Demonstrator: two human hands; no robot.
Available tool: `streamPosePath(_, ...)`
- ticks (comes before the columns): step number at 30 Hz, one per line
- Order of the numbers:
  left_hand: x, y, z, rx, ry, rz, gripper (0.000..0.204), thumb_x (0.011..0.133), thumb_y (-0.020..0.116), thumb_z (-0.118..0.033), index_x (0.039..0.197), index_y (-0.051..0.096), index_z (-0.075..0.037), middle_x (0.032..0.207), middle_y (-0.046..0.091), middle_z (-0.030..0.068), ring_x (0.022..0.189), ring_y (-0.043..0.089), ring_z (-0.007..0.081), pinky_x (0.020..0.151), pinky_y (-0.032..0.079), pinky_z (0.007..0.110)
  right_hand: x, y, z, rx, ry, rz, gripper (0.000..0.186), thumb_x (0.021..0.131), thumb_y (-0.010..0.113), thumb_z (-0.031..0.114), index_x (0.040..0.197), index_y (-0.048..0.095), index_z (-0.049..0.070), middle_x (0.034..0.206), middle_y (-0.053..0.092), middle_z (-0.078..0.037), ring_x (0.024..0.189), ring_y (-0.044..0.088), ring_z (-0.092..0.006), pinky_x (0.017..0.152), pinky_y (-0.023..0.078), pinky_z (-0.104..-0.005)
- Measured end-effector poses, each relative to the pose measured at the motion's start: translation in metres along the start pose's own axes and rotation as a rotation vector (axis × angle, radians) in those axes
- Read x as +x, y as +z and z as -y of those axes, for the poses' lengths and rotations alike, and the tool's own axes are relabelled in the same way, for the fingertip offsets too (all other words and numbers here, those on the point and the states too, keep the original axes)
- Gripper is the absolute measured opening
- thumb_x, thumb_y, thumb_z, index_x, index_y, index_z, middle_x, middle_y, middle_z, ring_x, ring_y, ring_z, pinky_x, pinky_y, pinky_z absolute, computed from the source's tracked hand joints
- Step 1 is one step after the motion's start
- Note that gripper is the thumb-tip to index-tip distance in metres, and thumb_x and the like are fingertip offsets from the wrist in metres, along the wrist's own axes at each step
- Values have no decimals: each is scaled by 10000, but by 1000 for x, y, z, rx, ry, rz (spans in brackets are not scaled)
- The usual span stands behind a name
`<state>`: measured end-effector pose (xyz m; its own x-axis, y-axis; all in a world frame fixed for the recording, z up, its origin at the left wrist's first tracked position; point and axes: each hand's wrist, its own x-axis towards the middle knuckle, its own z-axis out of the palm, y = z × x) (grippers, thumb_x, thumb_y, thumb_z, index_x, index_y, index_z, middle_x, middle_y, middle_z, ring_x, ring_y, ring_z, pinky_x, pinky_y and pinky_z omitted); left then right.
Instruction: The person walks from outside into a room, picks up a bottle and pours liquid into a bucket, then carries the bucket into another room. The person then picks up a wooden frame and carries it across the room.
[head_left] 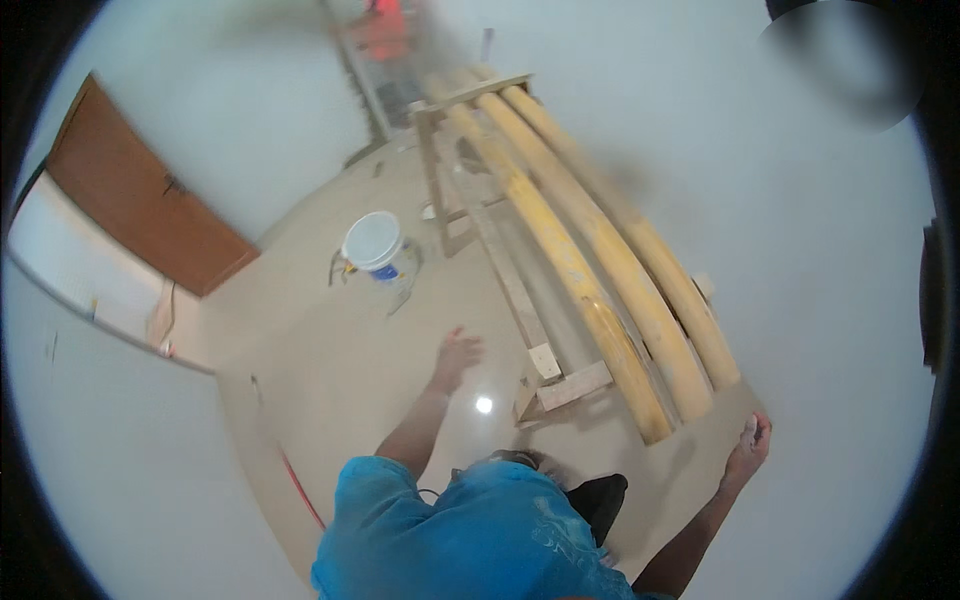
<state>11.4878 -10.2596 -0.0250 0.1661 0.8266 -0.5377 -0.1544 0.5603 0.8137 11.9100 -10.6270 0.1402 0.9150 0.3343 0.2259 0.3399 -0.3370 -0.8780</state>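
Three long yellow, tube-like pieces (600, 230) lie side by side on a wooden stand (520, 300), running away from me along the right wall. My left hand (455, 355) hangs over the floor left of the stand's near end, fingers apart and holding nothing. My right hand (748, 445) is by the right wall, just past the near ends of the tubes and apart from them, fingers curled round something small and pale that I cannot make out.
A white bucket (372, 238) with cords or tools beside it stands left of the stand. A brown door (130, 175) is in the left wall. A red hose (300, 485) lies at the lower left. A blurred person (385, 35) in orange is beyond the far end.
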Motion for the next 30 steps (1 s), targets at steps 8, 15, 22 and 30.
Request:
streamPosePath(8,-48,-225,-135,-915,371,-712,186,1006,407,-200,954,523,-64,917,627,84,719,622,174,619,544,345,137,48,-35,101,0,296,317,989,572,307,1177,598,53,1048,612,-41,979,542,-157,868,439,-320)
streamPosePath(15,-306,-194,-348,-511,1207,-826,331,955,450,-65,1280,394,-40,985,610,121,848,597,218,723,547,361,122,64,-42,29,-399,701,294,956,616,273,1138,584,45,1081,562,-65,992,543,-190,849,464,-324)
streamPosePath(22,-348,-12,-274,-90,1292,-693,610,925,576,-118,1472,314,-51,1057,596,101,825,545,141,746,479,312,123,72,-37,121,-588,695,284,903,655,222,1095,560,35,1115,511,-109,1094,514,-266,965,420,-402)
streamPosePath(30,-254,74,-67,-546,551,-567,470,966,557,-195,1413,419,-143,898,555,-4,729,516,106,678,461,302,120,75,-33,137,-554,726,320,867,668,187,1124,546,41,1111,496,-125,1094,497,-275,977,409,-397)
